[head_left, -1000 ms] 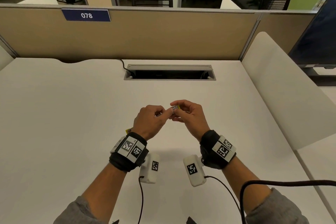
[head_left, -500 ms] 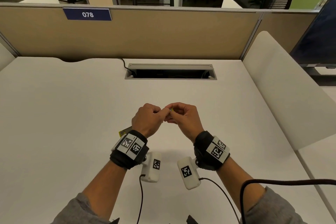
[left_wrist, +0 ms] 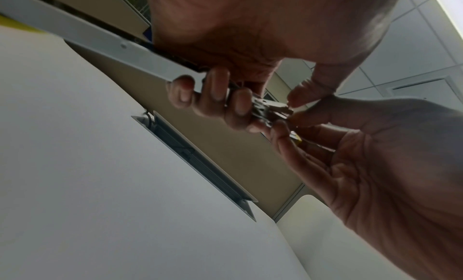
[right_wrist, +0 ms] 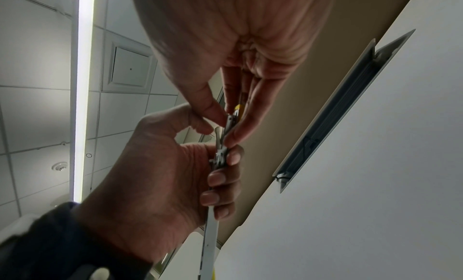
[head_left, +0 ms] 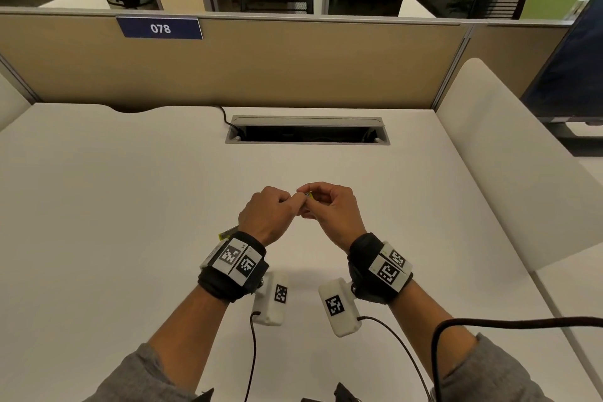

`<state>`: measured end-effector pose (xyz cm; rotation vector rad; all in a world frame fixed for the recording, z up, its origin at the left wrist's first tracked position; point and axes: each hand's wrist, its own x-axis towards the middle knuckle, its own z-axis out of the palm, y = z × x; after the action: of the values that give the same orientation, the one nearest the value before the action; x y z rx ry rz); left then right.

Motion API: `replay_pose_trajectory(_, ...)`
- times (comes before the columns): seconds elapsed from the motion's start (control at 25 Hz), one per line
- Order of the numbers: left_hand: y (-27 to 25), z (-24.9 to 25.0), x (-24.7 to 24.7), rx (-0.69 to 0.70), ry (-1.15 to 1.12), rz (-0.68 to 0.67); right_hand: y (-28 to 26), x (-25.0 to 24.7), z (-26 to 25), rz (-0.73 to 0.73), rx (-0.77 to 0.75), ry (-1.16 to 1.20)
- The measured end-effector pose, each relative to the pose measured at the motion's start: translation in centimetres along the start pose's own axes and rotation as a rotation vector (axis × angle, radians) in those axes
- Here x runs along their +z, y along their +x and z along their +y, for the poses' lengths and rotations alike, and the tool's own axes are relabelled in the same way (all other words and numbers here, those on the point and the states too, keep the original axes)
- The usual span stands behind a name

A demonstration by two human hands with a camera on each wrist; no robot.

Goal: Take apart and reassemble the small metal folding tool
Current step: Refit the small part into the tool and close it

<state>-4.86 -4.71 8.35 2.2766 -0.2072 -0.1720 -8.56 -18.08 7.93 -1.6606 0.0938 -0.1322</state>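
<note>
While the left hand (head_left: 266, 214) grips the folding tool (left_wrist: 269, 109), the right hand (head_left: 331, 210) pinches its end above the desk (head_left: 130, 206)

At the upper centre of the frame the left hand (left_wrist: 225, 52) curls its fingers (left_wrist: 215, 90) round a small silvery metal folding tool (left_wrist: 269, 109) — the right hand (left_wrist: 375, 165), entering from the right, pinches its other end above the white desk (left_wrist: 100, 185).
</note>
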Motion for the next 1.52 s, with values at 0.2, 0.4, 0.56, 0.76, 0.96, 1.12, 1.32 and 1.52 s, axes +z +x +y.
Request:
replay_pose_trajectory(0.2,0.1,0.1,0.2,-0.07,0.042,0.06,-0.5,0.6,0.1,0.009,-0.034,-0.025)
replay_pose_trajectory(0.4,0.2,-0.4,0.1,-0.044,-0.037,-0.038,-0.1,0.3,0.2,0.005,0.007,0.009)
replay_pose_trajectory(0.56,0.2,-0.6,-1.1,-0.028,-0.236,-0.266,0.0,0.0,0.7,0.004,0.045,0.048)
replay_pose_trajectory(0.76,0.0,-0.9,-2.1,-0.104,-0.353,-0.523,0.1,-0.8,1.5,-0.036,0.13,0.092)
replay_pose_trajectory(0.96,0.1,-1.2,-2.0,-0.14,-0.425,-0.615,-0.2,-0.7,1.7,-0.041,0.088,-0.054)
replay_pose_trajectory(1.12,-0.1,-1.0,-2.1,-0.117,-0.456,-0.636,-0.1,-0.4,1.9,-0.051,0.11,-0.086)
replay_pose_trajectory(1.32,-0.2,-1.1,-2.1,-0.113,-0.498,-0.548,0.5,-0.4,1.8,-0.065,0.182,0.073)
replay_pose_trajectory(1.52,-0.4,-0.8,-2.4,-0.123,-0.524,-0.504,-1.0,-0.3,1.2,-0.027,-0.17,-0.414)
